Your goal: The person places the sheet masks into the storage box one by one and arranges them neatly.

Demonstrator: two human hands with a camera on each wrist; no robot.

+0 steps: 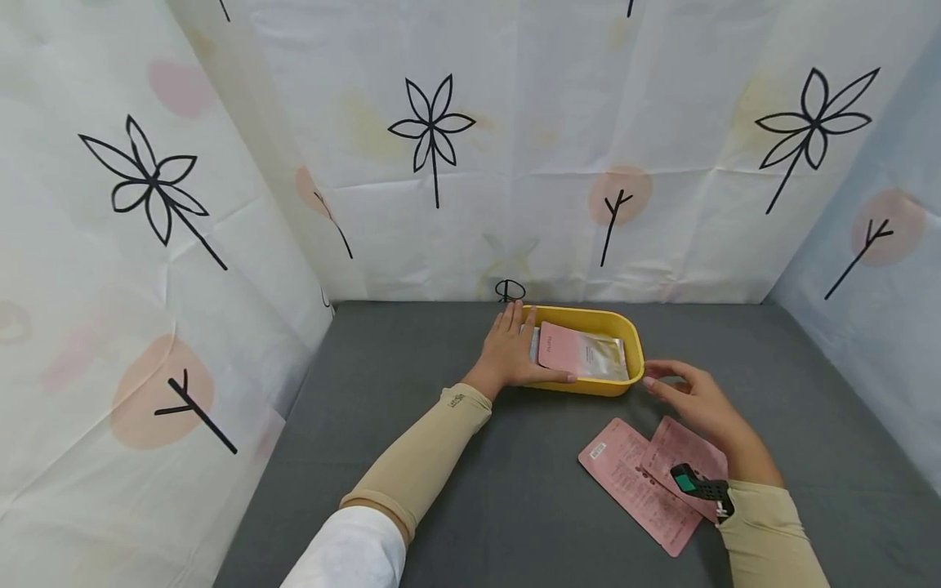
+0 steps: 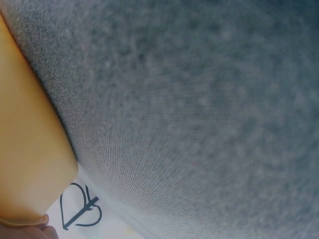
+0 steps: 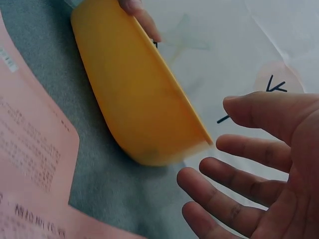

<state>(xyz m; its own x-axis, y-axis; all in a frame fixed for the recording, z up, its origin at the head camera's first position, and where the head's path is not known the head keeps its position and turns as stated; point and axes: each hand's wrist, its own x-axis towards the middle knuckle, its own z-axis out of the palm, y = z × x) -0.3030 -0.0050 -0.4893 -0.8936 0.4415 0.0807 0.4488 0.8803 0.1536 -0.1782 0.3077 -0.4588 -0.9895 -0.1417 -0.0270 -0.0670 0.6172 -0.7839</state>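
In the head view, a yellow plastic bin (image 1: 588, 386) stands near the back of the grey table, holding a pink-and-silver flat sachet (image 1: 581, 351). My left hand (image 1: 510, 347) lies across the bin's left end, fingers stretched to the far rim and thumb along the near rim. At the opposite end is my right hand (image 1: 687, 396), fingertips right by the corner. Its fingers (image 3: 234, 179) are loosely bent and spread in the right wrist view, with nothing between them. The left wrist view catches the bin's side (image 2: 35, 129) and a bit of thumb.
Two pink sachets (image 1: 632, 482) overlap on the table below my right forearm, printed side up. Behind the bin rises a white patterned cloth wall (image 1: 544, 229), with more cloth at both sides. A dark watch-like device (image 1: 702, 487) is on my right wrist.
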